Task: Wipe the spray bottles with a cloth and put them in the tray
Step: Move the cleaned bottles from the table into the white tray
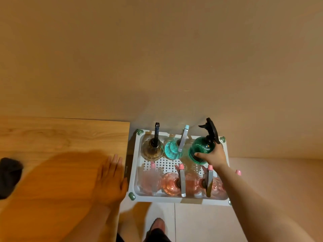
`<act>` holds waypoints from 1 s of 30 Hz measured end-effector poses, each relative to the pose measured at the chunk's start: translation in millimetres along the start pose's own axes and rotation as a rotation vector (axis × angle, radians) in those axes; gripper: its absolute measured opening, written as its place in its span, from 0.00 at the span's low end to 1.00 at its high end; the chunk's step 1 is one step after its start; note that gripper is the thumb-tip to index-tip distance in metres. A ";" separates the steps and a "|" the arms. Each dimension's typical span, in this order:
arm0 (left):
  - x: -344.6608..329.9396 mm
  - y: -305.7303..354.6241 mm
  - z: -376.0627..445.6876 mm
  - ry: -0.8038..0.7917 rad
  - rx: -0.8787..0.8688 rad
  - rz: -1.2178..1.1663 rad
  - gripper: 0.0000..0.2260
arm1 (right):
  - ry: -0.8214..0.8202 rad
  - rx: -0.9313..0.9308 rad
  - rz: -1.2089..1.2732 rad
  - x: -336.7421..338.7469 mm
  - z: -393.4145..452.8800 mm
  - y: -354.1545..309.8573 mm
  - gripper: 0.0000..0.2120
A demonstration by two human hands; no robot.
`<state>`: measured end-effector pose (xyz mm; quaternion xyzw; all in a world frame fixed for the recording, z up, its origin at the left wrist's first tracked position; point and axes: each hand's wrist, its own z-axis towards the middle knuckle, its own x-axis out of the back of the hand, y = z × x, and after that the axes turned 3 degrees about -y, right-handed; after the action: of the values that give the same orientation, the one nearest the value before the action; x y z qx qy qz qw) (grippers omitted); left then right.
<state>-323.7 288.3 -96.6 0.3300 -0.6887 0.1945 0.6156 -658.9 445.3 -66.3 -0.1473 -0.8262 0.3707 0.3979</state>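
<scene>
Head cam: last green bottle going into tray's back-right corner.
Right hand [212, 157] gripped green spray bottle [201, 149] by its belly, upright, over tray [134, 172]; left hand [111, 179] flat, fingers relaxed, on table [61, 137]; cloth [9, 175] far left.

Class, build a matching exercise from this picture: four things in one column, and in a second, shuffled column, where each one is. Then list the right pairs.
Things
1. dark green bottle
2. brown bottle
3. dark cloth
4. left hand

Places
A. far-left corner of the tray
B. left edge of the wooden table
C. gripped by the right hand
D. flat on the table beside the tray

Pairs: 1-C, 2-A, 3-B, 4-D
</scene>
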 end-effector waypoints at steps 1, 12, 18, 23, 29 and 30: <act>-0.6 0.2 -0.6 0.005 -0.001 -0.016 0.27 | 0.004 -0.011 -0.004 -3.6 3.4 4.4 0.34; -10.3 -2.8 1.6 0.057 -0.002 0.030 0.29 | 0.005 0.011 -0.059 -32.6 15.6 17.3 0.35; -9.8 -2.3 1.0 0.058 0.010 0.062 0.29 | 0.026 0.039 -0.068 -45.6 16.4 31.6 0.39; -8.3 -1.9 0.9 0.042 0.009 0.057 0.29 | 0.038 0.064 -0.069 -48.0 6.5 26.1 0.41; -6.5 -3.1 1.2 0.034 0.009 0.041 0.29 | -0.046 0.029 -0.139 -41.4 13.7 30.7 0.45; -5.7 -2.9 1.3 0.026 0.009 0.038 0.29 | -0.070 0.028 -0.150 -40.2 22.3 45.7 0.46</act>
<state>-322.5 286.6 -102.8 0.3170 -0.6860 0.2132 0.6192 -652.6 443.8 -130.9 -0.0664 -0.8430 0.3562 0.3976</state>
